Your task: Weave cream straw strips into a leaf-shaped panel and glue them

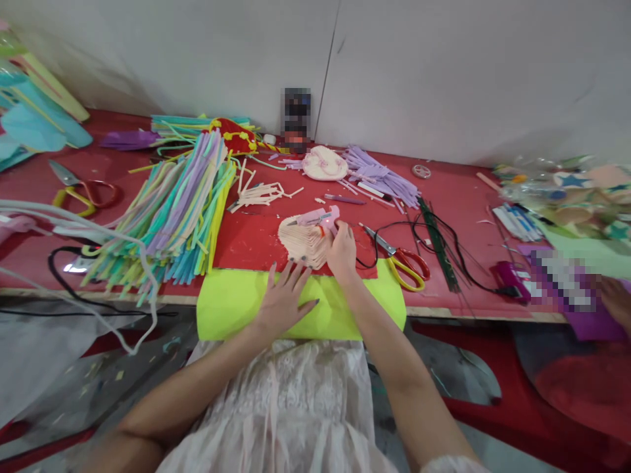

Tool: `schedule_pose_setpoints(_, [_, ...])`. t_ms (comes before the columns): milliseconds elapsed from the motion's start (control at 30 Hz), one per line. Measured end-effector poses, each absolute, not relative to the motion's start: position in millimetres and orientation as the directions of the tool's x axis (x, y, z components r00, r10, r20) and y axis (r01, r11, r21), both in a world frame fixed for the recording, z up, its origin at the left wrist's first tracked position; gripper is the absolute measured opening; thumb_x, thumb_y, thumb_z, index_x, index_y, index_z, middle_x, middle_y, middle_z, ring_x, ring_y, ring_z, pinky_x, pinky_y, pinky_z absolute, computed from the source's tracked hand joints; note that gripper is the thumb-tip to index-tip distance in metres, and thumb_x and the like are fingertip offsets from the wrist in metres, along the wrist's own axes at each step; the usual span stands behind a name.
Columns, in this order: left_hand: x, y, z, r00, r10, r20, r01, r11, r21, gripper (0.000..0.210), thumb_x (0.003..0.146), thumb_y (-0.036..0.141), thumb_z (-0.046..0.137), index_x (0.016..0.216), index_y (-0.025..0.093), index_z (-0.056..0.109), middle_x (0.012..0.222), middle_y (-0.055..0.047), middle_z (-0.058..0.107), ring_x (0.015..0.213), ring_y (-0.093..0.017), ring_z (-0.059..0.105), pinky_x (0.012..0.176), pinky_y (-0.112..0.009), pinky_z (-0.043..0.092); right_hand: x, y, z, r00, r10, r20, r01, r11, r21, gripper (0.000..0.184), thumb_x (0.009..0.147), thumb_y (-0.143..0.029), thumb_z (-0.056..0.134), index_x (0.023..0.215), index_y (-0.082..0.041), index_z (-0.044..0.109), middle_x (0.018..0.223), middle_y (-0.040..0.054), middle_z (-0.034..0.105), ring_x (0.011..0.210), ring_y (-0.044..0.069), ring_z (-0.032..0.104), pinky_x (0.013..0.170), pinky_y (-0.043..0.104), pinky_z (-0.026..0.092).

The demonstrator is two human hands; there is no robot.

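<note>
My right hand (342, 248) is wrapped round a pink glue gun (318, 215), whose nozzle points left. Under the gun lies a cream piece (302, 244) made of rows of bent pipe cleaners, set on a red sheet (246, 243). My left hand (286, 295) rests flat with its fingers spread, fingertips touching the near edge of the cream piece. Below that hand, a bright yellow-green sheet (231, 305) hangs over the table's front edge. Loose bent cream pipe cleaners (261, 194) lie just behind and left of the piece.
A big bundle of coloured pipe cleaners (172, 203) sits left, with scissors (79, 187) beyond. Purple pipe cleaners (382, 174) and a round cream-pink piece (324, 163) lie at the back. Right are yellow-and-red-handled scissors (407, 266), a black cord (456, 253) and another person's hand (614, 299).
</note>
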State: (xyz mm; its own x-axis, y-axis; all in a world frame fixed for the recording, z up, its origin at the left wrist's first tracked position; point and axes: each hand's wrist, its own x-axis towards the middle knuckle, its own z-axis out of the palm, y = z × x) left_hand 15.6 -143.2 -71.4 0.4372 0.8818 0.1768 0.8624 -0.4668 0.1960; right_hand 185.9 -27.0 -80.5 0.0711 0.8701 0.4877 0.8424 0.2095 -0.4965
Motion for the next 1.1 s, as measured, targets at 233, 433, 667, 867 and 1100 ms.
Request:
schedule_pose_setpoints(233, [15,-146,-67,0.431,0.879,0.204,0.859,-0.469,0.206,0.061,0.093,0.051,0.040,0.146,0.020,0.036,0.155,-0.010,0.029,0.144,-0.029,0.025,0.118,-0.058,0.006,223,-38,-67,0.217,0.836,0.503,0.763,0.176,-0.622,0.042,0.094,-0.049,0.042,0.117,-0.015,0.050,0.106,0.0149,0.063,0.094,0.023,0.061,0.083,0.037,0.048])
schedule_pose_setpoints(433, [3,-110,-57,0.416,0.882,0.219,0.856,-0.461,0.232,0.043,0.097,0.036,0.038,0.135,0.020,0.050,0.148,-0.008,0.043,0.139,-0.024,0.035,0.119,-0.050,0.016,253,-50,-70,0.311,0.822,0.477,0.753,0.094,-0.652,0.042,0.093,-0.051,0.042,0.113,-0.015,0.052,0.093,0.0107,0.063,0.079,0.020,0.060,0.073,0.033,0.047])
schedule_pose_setpoints(667, [-22,-64,-44,0.597,0.776,0.203,0.771,-0.625,0.120,0.032,0.095,0.018,0.042,0.119,0.026,0.062,0.135,-0.004,0.057,0.134,-0.022,0.042,0.118,-0.055,0.009,255,-55,-79,0.402,0.802,0.441,0.670,0.071,-0.739,0.040,0.092,-0.050,0.044,0.113,-0.016,0.051,0.095,0.0100,0.064,0.081,0.019,0.061,0.074,0.032,0.048])
schedule_pose_setpoints(867, [-28,-61,-44,0.608,0.763,0.219,0.757,-0.640,0.129,0.026,0.096,0.020,0.042,0.104,0.026,0.066,0.129,-0.001,0.061,0.131,-0.022,0.047,0.118,-0.057,0.005,261,-57,-82,0.427,0.796,0.429,0.657,0.053,-0.752,0.042,0.092,-0.051,0.043,0.113,-0.016,0.052,0.097,0.0109,0.065,0.082,0.020,0.061,0.076,0.033,0.048])
schedule_pose_setpoints(1100, [-31,-57,-46,0.633,0.741,0.223,0.734,-0.667,0.130,0.025,0.095,0.018,0.045,0.108,0.025,0.065,0.128,-0.002,0.063,0.131,-0.022,0.047,0.119,-0.057,0.000,264,-72,-85,0.343,0.856,0.387,0.697,0.044,-0.715,0.044,0.090,-0.054,0.047,0.113,-0.017,0.055,0.095,0.0101,0.066,0.083,0.021,0.061,0.078,0.035,0.048])
